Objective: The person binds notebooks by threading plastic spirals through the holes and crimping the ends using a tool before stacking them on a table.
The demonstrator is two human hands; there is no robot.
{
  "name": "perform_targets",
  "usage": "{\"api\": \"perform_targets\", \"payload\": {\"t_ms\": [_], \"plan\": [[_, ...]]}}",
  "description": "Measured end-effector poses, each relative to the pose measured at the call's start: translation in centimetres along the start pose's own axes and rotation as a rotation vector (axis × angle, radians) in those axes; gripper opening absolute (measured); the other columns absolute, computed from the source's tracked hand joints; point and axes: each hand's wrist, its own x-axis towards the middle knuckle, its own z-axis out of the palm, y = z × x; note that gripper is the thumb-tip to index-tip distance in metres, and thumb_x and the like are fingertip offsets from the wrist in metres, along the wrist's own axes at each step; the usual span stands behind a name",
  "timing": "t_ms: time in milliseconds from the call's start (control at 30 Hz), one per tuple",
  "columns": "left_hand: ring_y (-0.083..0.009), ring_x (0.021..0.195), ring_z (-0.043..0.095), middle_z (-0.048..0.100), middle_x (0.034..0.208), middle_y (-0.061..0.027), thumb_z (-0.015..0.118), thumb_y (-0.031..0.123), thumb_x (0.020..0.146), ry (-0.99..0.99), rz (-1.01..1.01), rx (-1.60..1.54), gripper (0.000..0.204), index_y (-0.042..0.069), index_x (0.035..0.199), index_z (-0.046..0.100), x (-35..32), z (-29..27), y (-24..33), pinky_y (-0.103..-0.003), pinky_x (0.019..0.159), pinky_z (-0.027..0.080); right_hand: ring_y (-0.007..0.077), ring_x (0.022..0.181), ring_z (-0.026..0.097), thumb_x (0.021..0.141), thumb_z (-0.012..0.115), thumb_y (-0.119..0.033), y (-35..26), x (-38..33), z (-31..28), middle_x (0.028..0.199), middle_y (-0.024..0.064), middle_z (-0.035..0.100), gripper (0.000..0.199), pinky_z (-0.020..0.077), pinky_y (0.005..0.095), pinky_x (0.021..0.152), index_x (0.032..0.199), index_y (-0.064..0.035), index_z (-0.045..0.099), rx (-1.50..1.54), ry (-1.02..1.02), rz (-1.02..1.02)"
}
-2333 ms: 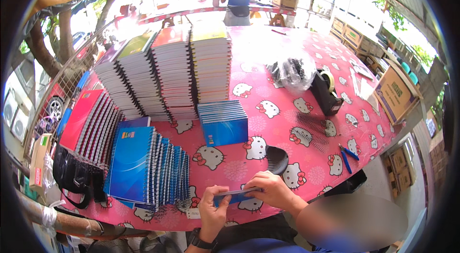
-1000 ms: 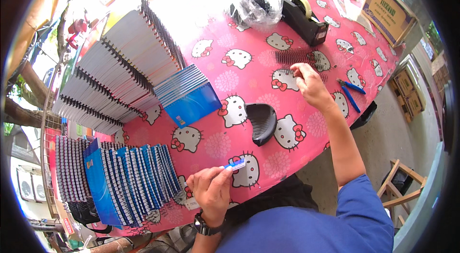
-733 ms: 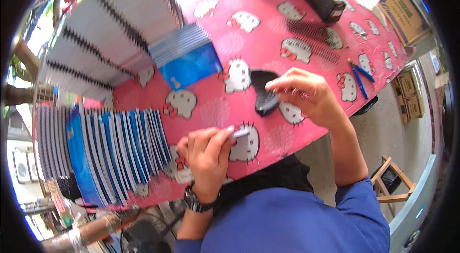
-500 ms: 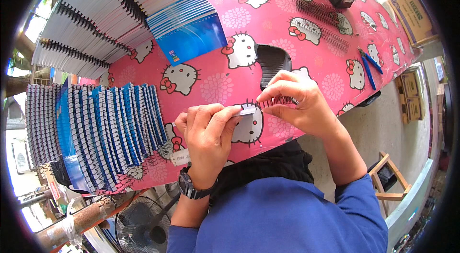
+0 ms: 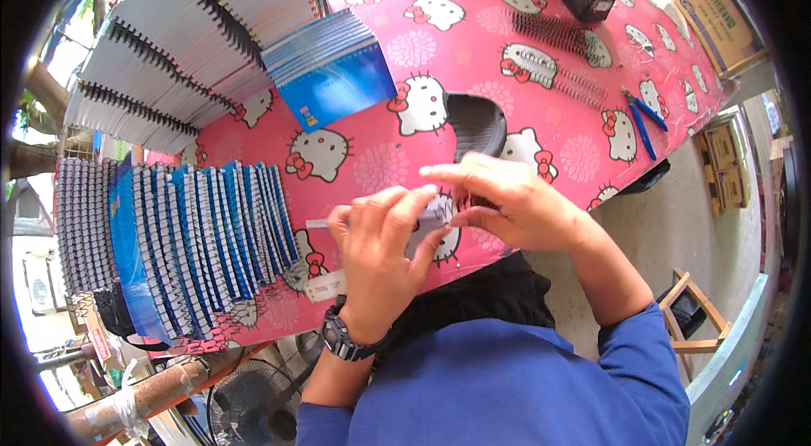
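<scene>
Hands meeting over pink table (image 5: 473, 32) edge, left hand (image 5: 376, 256) and right hand (image 5: 498, 205) pinched on small notebook (image 5: 429, 222), mostly hidden by fingers, long axis unclear, black binding coils (image 5: 549, 32) beyond.

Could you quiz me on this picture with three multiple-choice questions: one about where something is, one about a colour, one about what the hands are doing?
1. Where do the blue-handled pliers lie?
A. near the table's right edge
B. on top of the blue notebook stack
C. in the person's lap

2. What colour is the tablecloth?
A. green with stripes
B. pink-red with white cartoon cats
C. plain white

3. What are the left hand and right hand doing?
A. resting flat, apart
B. both lifting a cardboard box
C. both closed on one small notebook at the table's near edge

Answers: 1 A, they lie by the edge past the wire coils. 2 B, the cat print covers it. 3 C, the fingers of both meet on it.
</scene>
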Motion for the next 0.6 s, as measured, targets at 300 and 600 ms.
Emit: {"api": "perform_targets", "payload": {"t_ms": [300, 600], "plan": [[-0.0153, 0.094, 0.059, 0.062, 0.098, 0.0015, 0.065, 0.038, 0.081, -0.126, 0.061, -0.131, 0.034, 0.015, 0.106, 0.061, -0.1, -0.6, 0.3, -0.051, 0.102, 0.019, 0.0360, 0.123, 0.042, 0.066, 0.080, -0.030, 6.4, 1.4, -4.2, 0.133, 0.0216, 0.046, 0.063, 0.0345, 0.0426, 0.105, 0.120, -0.0077, 0.057, -0.286, -0.013, 0.019], [-0.0120, 0.092, 0.061, 0.064, 0.088, 0.0070, 0.067, 0.039, 0.079, -0.047, 0.016, -0.149, 0.022, 0.019, 0.087, 0.065, -0.6, -0.8, -0.6, -0.066, 0.104, -0.007, 0.0397, 0.118, 0.039, 0.056, 0.084, -0.033, 7.1, 2.0, -3.4, 0.139, 0.0208, 0.036, 0.080, 0.0360, 0.0475, 0.102, 0.129, -0.0184, 0.052, -0.488, -0.221, 0.066]]}}
